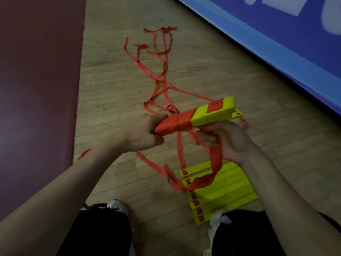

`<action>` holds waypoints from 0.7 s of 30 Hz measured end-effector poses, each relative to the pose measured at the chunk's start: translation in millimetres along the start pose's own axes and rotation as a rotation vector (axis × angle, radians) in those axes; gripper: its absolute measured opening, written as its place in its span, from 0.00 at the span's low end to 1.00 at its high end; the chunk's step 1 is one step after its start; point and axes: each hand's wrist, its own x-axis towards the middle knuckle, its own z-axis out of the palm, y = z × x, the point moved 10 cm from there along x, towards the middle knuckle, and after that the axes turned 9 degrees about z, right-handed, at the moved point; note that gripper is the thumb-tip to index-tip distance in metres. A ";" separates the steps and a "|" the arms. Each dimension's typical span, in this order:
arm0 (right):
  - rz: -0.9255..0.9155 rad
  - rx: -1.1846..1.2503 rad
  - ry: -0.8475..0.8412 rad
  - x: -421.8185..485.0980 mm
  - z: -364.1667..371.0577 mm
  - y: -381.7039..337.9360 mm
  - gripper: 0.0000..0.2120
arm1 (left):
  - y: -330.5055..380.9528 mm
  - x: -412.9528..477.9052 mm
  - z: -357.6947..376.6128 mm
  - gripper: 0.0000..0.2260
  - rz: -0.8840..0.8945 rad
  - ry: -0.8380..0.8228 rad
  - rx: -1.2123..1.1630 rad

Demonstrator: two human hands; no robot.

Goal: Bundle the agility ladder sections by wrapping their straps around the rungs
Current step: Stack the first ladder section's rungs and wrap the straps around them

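Observation:
A stack of yellow rungs (pixel 214 110) is held above the floor, its left half wound in red strap. My left hand (pixel 145 133) grips that wrapped end. My right hand (pixel 225 139) sits just below the stack and grips a bunched red strap (pixel 215 159) that runs down from the fist to a second set of yellow rungs (pixel 221 193) lying fanned on the floor by my feet. Loose red straps (pixel 160 71) trail away across the floor beyond the stack.
The floor is light wood boards (pixel 114 85). A dark red mat (pixel 36 80) covers the left side. A blue padded panel (pixel 276 43) runs diagonally along the upper right. My dark-trousered legs and white shoes (pixel 116 206) are at the bottom.

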 end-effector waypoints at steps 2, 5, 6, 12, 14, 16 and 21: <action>-0.045 -0.146 0.091 0.5 -4.6 -0.5 0.07 | -2.8 0.6 -1.4 0.17 -0.048 -0.011 -0.032; -0.120 -0.300 0.224 -1.2 -11.5 -4.4 0.09 | -6.9 0.6 0.6 0.23 -0.116 -0.068 -0.082; -0.110 -0.356 0.261 -1.3 -14.5 -3.5 0.12 | -8.2 -1.3 3.0 0.27 -0.144 -0.105 -0.114; -0.071 -0.417 0.452 -2.7 -33.4 -1.5 0.04 | -0.3 -3.4 12.3 0.32 -0.204 -0.097 -0.387; -0.057 -0.424 0.504 -2.7 -40.4 0.9 0.03 | -0.5 -2.6 14.5 0.33 -0.232 -0.081 -0.433; -0.045 -0.432 0.521 -1.7 -42.6 3.7 0.03 | -3.0 -3.9 16.7 0.34 -0.258 -0.097 -0.442; -0.022 -0.413 0.492 -0.5 -38.6 11.3 0.05 | -15.2 -9.0 21.3 0.32 -0.351 -0.156 -0.408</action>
